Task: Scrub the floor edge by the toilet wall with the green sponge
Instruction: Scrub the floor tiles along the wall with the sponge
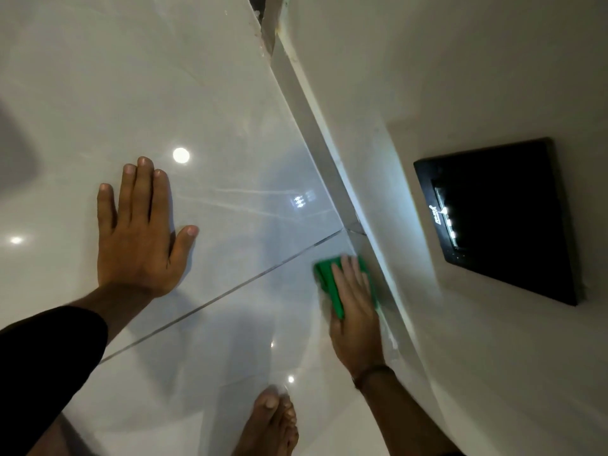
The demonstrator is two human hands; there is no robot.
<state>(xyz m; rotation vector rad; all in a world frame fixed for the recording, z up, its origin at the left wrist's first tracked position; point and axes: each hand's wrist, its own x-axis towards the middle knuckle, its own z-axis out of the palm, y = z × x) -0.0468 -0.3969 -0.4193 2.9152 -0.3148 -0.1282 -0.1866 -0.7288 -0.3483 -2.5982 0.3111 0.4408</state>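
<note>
The green sponge [324, 279] lies flat on the glossy white tiled floor [230, 110], right against the grey skirting strip [316, 120] at the foot of the white wall [460, 60]. My right hand [353, 307] presses down on top of the sponge with fingers stretched along it, and covers most of it. My left hand [141, 232] rests flat on the floor to the left, fingers spread, holding nothing. White residue shows along the floor edge just behind my right hand.
A black square wall plate [506, 222] with lit markings sits on the wall to the right. My bare foot [271, 422] stands on the floor at the bottom. A dark grout line [230, 291] crosses the tiles between my hands. A dark gap [260, 8] opens at the top.
</note>
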